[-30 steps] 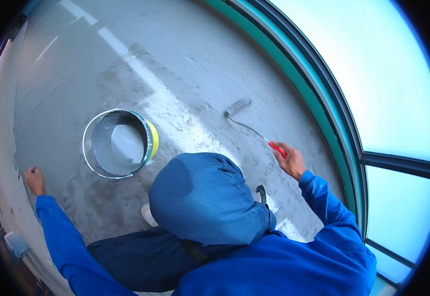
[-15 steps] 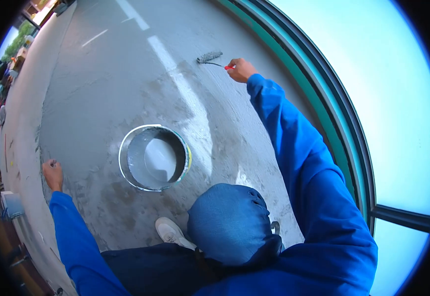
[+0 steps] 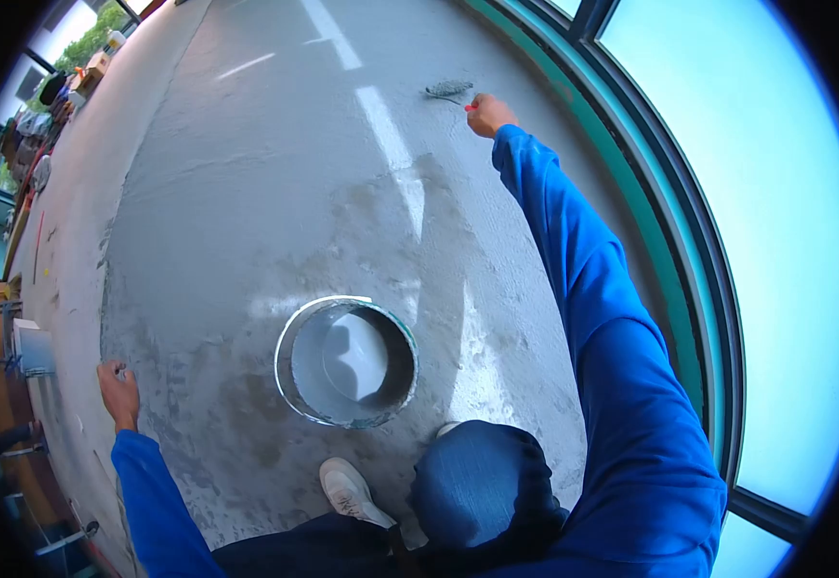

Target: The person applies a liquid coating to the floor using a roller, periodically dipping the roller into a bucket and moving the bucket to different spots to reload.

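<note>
My right hand (image 3: 490, 116) is closed round the red handle (image 3: 471, 108) of a paint roller, stretched far out ahead of me. Its shaggy grey-coated sleeve (image 3: 450, 89) rests on the wet-looking grey floor (image 3: 246, 222). On the left, my left hand (image 3: 120, 395) hangs loosely curled, with a gap between thumb and fingers and nothing visible in it. It is nearest to the edge of the darker grey coat. Between my arms stands a bucket (image 3: 405, 371) with grey liquid (image 3: 347, 361) in its bottom; neither hand touches it.
A frosted window in a dark frame (image 3: 675, 178) curves along the right, above a green strip (image 3: 622, 226). My shoe (image 3: 347, 489) and knee (image 3: 482, 482) are just behind the bucket. A white box (image 3: 32, 347) and boxes with clutter line the far left.
My view has shifted, so the bucket appears lower and further right. The roller, still in my right hand, lies further up and to the right. My left hand appears lower, its fingers slightly looser.
</note>
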The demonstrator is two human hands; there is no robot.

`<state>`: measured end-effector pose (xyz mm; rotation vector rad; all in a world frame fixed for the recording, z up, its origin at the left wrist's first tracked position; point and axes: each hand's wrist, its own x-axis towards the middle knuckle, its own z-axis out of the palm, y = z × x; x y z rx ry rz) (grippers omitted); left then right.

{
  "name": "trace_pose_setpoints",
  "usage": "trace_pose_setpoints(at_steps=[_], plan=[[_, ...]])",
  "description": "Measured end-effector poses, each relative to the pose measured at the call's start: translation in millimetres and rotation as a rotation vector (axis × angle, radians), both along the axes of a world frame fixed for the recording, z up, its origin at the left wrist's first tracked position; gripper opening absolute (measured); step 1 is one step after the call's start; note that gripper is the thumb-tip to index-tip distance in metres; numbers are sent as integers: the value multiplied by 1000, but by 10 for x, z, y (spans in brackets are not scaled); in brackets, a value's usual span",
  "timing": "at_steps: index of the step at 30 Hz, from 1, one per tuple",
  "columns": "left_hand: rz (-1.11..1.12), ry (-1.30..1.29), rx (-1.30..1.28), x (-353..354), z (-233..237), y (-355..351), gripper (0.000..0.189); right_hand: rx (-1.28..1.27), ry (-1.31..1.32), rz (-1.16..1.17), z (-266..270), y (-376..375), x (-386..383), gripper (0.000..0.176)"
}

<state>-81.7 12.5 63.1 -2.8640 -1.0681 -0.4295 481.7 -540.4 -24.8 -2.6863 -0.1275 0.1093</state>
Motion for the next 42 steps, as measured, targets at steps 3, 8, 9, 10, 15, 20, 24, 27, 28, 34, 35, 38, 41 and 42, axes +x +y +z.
trace_pose_setpoints(at_steps=[3,8,9,10,15,20,24,27,28,34,35,38,41,42], plan=[[5,41,5,-82,13,8,20,41,14,33,-184,-98,79,30],[32,45,-18,11,9,6,18,68,-91,133,-258,-581,-584,29],[34,65,-6,78,12,10,18,66,-85,121,-257,-710,-818,29],[33,84,9,152,31,1,18,67,-81,106,-222,-827,-1058,29],[-117,-10,37,702,17,-57,18,61,39,-1,117,-1415,-2224,29],[-270,-89,-9,1212,-135,-225,19,71,91,-3,295,-2144,-3596,28],[-305,-115,-22,1483,-130,-426,20,123,205,-105,404,-2670,-4705,32],[-442,-60,19,1616,-487,53,24,138,371,-251,576,-2980,-5521,32],[-438,-18,23,1650,-573,178,25,163,418,-291,605,-3094,-5767,32],[-341,130,-55,1607,-563,4,28,249,587,-478,817,-3819,-7029,33],[-353,129,-46,1617,-644,111,28,257,662,-547,920,-3904,-7148,34],[-342,110,-93,1627,-707,168,28,206,560,-486,1002,-4326,-7614,34],[-328,87,-137,1639,-695,173,28,324,631,-668,1028,-4549,-7848,34],[-326,79,-147,1642,-717,191,28,338,657,-691,1007,-4594,-7820,34]])
